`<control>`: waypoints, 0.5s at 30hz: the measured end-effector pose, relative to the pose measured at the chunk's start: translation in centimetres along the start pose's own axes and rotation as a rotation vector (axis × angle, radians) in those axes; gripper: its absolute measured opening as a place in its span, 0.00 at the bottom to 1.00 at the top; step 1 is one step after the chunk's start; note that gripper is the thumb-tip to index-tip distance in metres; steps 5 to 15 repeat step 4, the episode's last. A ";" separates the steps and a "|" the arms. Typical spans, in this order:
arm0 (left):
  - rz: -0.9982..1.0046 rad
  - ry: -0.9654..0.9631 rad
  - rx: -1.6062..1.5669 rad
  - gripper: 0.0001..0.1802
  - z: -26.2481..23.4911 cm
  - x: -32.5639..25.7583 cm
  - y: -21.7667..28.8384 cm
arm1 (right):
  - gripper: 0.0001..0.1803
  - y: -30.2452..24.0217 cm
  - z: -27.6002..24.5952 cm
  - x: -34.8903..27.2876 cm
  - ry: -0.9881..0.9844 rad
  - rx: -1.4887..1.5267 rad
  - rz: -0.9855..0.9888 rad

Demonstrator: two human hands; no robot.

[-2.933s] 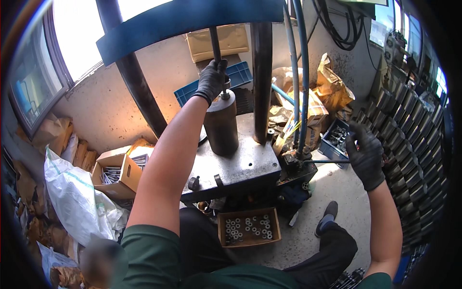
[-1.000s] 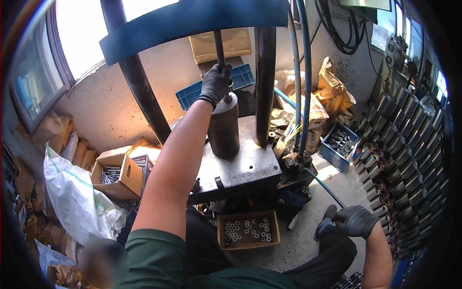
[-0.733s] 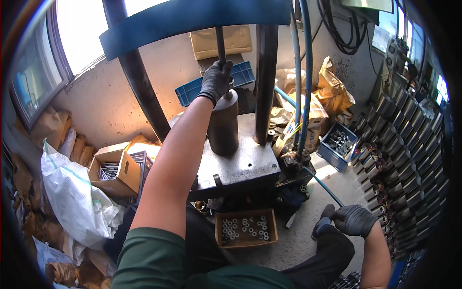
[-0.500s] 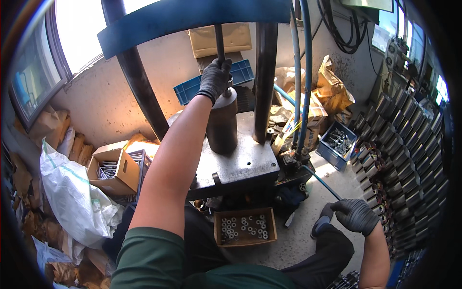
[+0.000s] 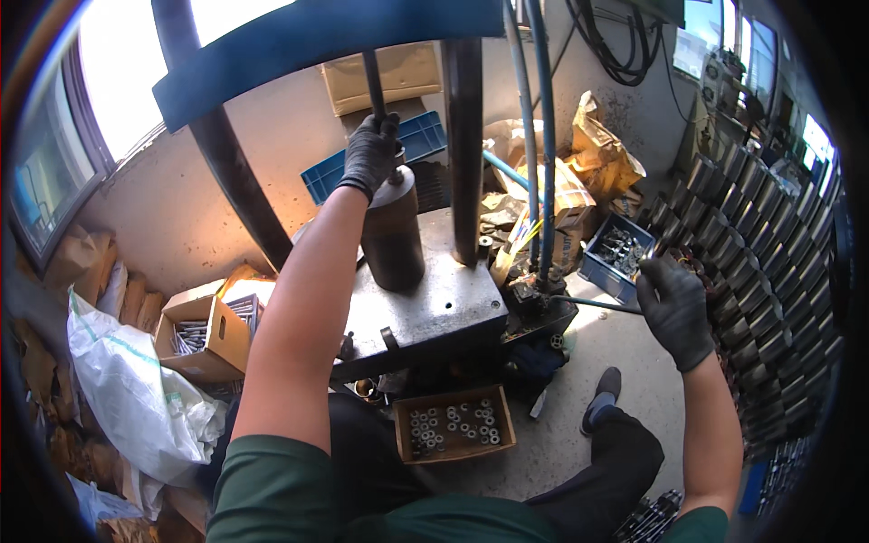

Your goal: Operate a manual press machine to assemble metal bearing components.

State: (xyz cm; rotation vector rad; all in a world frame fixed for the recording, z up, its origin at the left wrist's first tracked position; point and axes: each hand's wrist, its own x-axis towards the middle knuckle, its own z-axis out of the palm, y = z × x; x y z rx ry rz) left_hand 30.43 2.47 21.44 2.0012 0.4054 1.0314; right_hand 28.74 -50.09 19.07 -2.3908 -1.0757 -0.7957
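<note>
My left hand [image 5: 371, 156], in a dark grey glove, is closed around the lower part of a thin dark rod [image 5: 373, 81] that comes down from the blue crossbeam [image 5: 335, 56] of a press. Just below that hand stands a thick dark metal cylinder [image 5: 395, 237], upright on the steel press table [image 5: 439, 299], with a small metal piece at its top. To the right, my gloved right hand [image 5: 675, 309] is closed at the end of a slim lever [image 5: 597, 304], which runs out from a unit beside the table. The fingers partly hide the lever's end.
Below the table, a cardboard box [image 5: 509, 418] holds several small metal rings. A carton [image 5: 222, 339] of metal pins and a white sack [image 5: 136, 389] lie left. Stacked metal cylinders [image 5: 751, 271] line the right, near a blue bin [image 5: 605, 276] of parts. Hoses [image 5: 547, 136] hang beside a press column [image 5: 463, 154].
My right hand has risen with the lever, which has swung from sloping downward to nearly level. My left hand stays on the rod. The whole view has shifted slightly.
</note>
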 end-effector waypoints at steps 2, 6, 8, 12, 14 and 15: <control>-0.034 -0.042 -0.051 0.22 2.2 0.0 0.4 | 0.05 1.3 0.3 3.0 0.141 0.003 -0.011; 0.132 -0.090 -0.259 0.21 0.5 4.2 -4.2 | 0.12 3.9 2.7 6.2 0.151 0.029 0.013; 0.132 -0.090 -0.259 0.21 0.5 4.2 -4.2 | 0.12 3.9 2.7 6.2 0.151 0.029 0.013; 0.132 -0.090 -0.259 0.21 0.5 4.2 -4.2 | 0.12 3.9 2.7 6.2 0.151 0.029 0.013; 0.132 -0.090 -0.259 0.21 0.5 4.2 -4.2 | 0.12 3.9 2.7 6.2 0.151 0.029 0.013; 0.132 -0.090 -0.259 0.21 0.5 4.2 -4.2 | 0.12 3.9 2.7 6.2 0.151 0.029 0.013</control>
